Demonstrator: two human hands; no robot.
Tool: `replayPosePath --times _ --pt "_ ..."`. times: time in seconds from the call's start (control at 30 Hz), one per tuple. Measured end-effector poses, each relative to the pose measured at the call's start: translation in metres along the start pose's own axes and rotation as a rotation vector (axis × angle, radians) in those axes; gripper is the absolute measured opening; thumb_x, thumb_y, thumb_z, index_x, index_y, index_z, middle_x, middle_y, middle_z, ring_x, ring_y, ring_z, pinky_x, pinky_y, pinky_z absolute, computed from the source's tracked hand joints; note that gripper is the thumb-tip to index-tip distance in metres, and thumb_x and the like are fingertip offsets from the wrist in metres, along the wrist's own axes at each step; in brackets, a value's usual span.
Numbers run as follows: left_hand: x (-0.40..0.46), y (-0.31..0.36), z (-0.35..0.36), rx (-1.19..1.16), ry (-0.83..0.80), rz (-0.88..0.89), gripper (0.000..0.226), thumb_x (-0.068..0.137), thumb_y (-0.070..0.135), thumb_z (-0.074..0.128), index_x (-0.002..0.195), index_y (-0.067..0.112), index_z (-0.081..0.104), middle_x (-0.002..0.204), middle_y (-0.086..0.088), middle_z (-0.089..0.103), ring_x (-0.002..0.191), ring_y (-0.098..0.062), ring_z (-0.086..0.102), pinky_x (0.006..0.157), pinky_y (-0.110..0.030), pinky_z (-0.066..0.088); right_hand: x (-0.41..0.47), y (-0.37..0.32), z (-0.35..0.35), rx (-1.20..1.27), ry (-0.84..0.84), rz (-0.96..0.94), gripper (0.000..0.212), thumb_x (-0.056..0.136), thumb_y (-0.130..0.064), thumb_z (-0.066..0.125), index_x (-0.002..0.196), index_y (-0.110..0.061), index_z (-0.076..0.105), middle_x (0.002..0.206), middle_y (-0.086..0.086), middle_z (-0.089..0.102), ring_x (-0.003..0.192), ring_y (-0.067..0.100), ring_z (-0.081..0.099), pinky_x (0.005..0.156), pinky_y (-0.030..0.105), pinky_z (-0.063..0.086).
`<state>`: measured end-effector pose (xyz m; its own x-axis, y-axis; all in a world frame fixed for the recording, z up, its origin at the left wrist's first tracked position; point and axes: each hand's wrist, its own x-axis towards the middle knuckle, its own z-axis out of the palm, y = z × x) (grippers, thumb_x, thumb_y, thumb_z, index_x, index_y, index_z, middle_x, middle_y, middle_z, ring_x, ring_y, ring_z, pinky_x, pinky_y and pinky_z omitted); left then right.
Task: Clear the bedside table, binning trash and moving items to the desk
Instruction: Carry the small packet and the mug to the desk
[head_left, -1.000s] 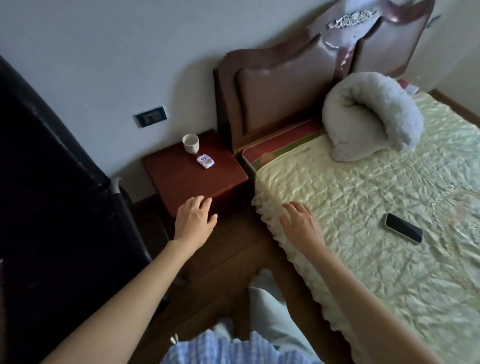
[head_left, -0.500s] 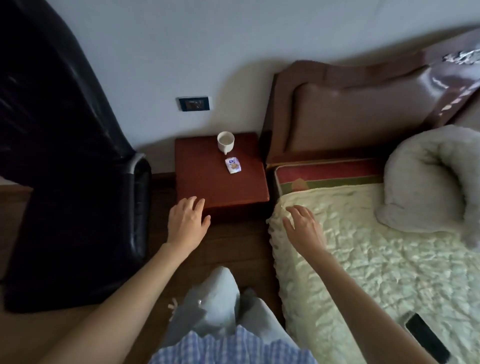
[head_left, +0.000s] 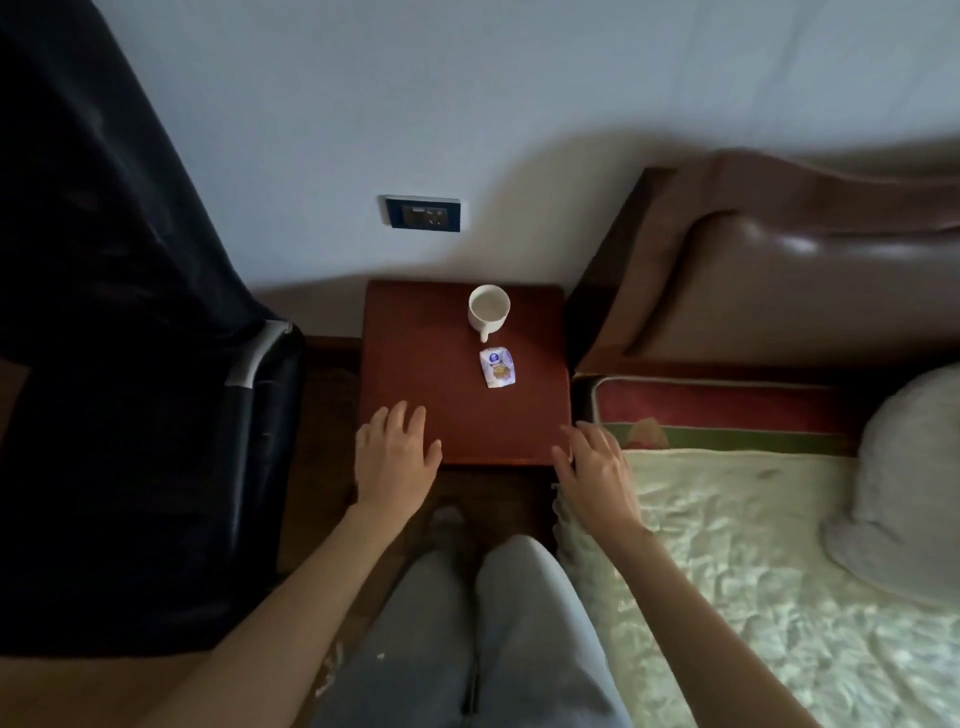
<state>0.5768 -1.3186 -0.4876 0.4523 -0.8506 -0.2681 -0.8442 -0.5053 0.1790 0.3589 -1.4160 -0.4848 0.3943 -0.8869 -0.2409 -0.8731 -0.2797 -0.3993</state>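
Against the pale wall, between a black padded chair (head_left: 130, 364) and the bed, stands the small red-brown bedside table (head_left: 415, 364). A white mug (head_left: 489, 307) sits upright toward the back of its top, its handle pointing toward the person, and just in front of that handle lies a small white wrapper (head_left: 498, 368) printed in blue and gold, flat on the wood and not quite touching the mug. The person stands facing the table with both bare arms stretched forward. The left hand (head_left: 396, 460) hovers over the near left corner of the tabletop, fingers loosely spread and relaxed, holding nothing. The right hand (head_left: 597, 470) is at the near right corner, where the table meets the bed, fingers likewise spread and slack with nothing in them; whether it touches the wood or the bedding I cannot tell. Both hands are well short of the mug and wrapper. To the right a brown padded headboard (head_left: 779, 270) rises over a pale green crinkled bedspread (head_left: 753, 571), with a rolled white pillow (head_left: 914, 493) at the far edge. A dark wall socket (head_left: 422, 213) is set in the wall above the table, and grey trouser legs (head_left: 467, 639) show below
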Motion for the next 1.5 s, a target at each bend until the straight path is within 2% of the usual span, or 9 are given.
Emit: replayPosePath --times 0.33,0.53,0.7,0.83,0.93,1.03,1.2,1.37,1.5 --pt "0.096 0.026 0.069 -0.056 -0.105 -0.172 0.059 0.091 0.049 0.048 0.140 0.019 0.037 0.146 -0.007 0.040 0.135 -0.026 0.035 0.110 -0.043 0.032 0.101 0.039 0.049 -0.007 -0.044 -0.045 0.050 0.089 -0.036 0.038 0.112 -0.003 0.066 0.114 0.016 0.065 0.111 0.038 0.058 0.095 0.050 0.049" --pt "0.147 0.053 0.130 -0.120 -0.108 -0.251 0.060 0.090 0.048 0.050 0.139 0.016 0.040 0.144 -0.009 0.042 0.133 -0.027 0.036 0.106 -0.042 0.033 0.155 0.064 0.085 0.004 -0.086 -0.138 0.047 0.088 -0.033 0.039 0.117 -0.004 0.063 0.118 0.014 0.064 0.113 0.034 0.057 0.096 0.047 0.048" --pt "0.189 0.074 0.175 -0.199 0.030 -0.277 0.050 0.078 0.040 0.067 0.117 0.010 0.058 0.117 -0.012 0.061 0.110 -0.033 0.055 0.087 -0.045 0.045 0.185 0.084 0.107 0.028 -0.083 -0.215 0.043 0.090 -0.030 0.042 0.122 -0.007 0.060 0.124 0.013 0.061 0.118 0.032 0.055 0.099 0.045 0.047" --pt "0.216 0.082 0.197 -0.277 0.093 -0.346 0.051 0.074 0.045 0.068 0.113 0.014 0.056 0.107 -0.004 0.063 0.100 -0.025 0.056 0.082 -0.040 0.046 0.194 0.103 0.117 0.025 -0.081 -0.248 0.042 0.090 -0.028 0.044 0.123 -0.007 0.060 0.125 0.012 0.061 0.118 0.031 0.055 0.100 0.044 0.047" --pt "0.225 0.092 0.206 -0.314 0.190 -0.398 0.053 0.066 0.034 0.079 0.107 0.008 0.059 0.099 -0.010 0.065 0.091 -0.030 0.060 0.074 -0.042 0.047 0.197 0.114 0.120 0.015 -0.087 -0.259 0.042 0.091 -0.029 0.044 0.123 -0.008 0.060 0.125 0.011 0.060 0.119 0.028 0.055 0.101 0.041 0.045" --pt "0.229 0.097 0.211 -0.318 0.230 -0.423 0.044 0.066 0.028 0.079 0.100 0.007 0.060 0.091 -0.011 0.065 0.080 -0.032 0.062 0.064 -0.040 0.049 0.200 0.119 0.121 0.016 -0.100 -0.260 0.043 0.091 -0.030 0.043 0.124 -0.008 0.059 0.126 0.010 0.060 0.119 0.027 0.055 0.101 0.040 0.045" --pt "0.222 0.092 0.213 -0.577 0.129 -0.518 0.048 0.067 0.023 0.077 0.112 0.021 0.059 0.107 -0.002 0.055 0.093 -0.022 0.056 0.073 -0.040 0.052 0.210 0.110 0.124 0.034 -0.092 -0.275 0.043 0.090 -0.029 0.043 0.123 -0.008 0.060 0.124 0.010 0.061 0.115 0.028 0.057 0.098 0.039 0.047" --pt "0.202 0.076 0.204 -0.822 0.169 -0.551 0.030 0.067 0.009 0.074 0.095 0.014 0.064 0.101 -0.004 0.052 0.080 -0.014 0.052 0.069 -0.020 0.038 0.221 0.081 0.132 0.060 -0.087 -0.295 0.039 0.089 -0.024 0.049 0.124 -0.007 0.059 0.125 0.013 0.060 0.112 0.031 0.058 0.094 0.045 0.050" --pt "0.180 0.051 0.195 -0.839 0.181 -0.556 0.027 0.067 0.008 0.073 0.091 0.018 0.065 0.096 -0.003 0.057 0.076 -0.020 0.059 0.068 -0.035 0.050 0.229 0.048 0.140 0.124 -0.085 -0.274 0.038 0.089 -0.020 0.059 0.124 -0.008 0.058 0.126 0.011 0.059 0.112 0.030 0.057 0.092 0.043 0.050"
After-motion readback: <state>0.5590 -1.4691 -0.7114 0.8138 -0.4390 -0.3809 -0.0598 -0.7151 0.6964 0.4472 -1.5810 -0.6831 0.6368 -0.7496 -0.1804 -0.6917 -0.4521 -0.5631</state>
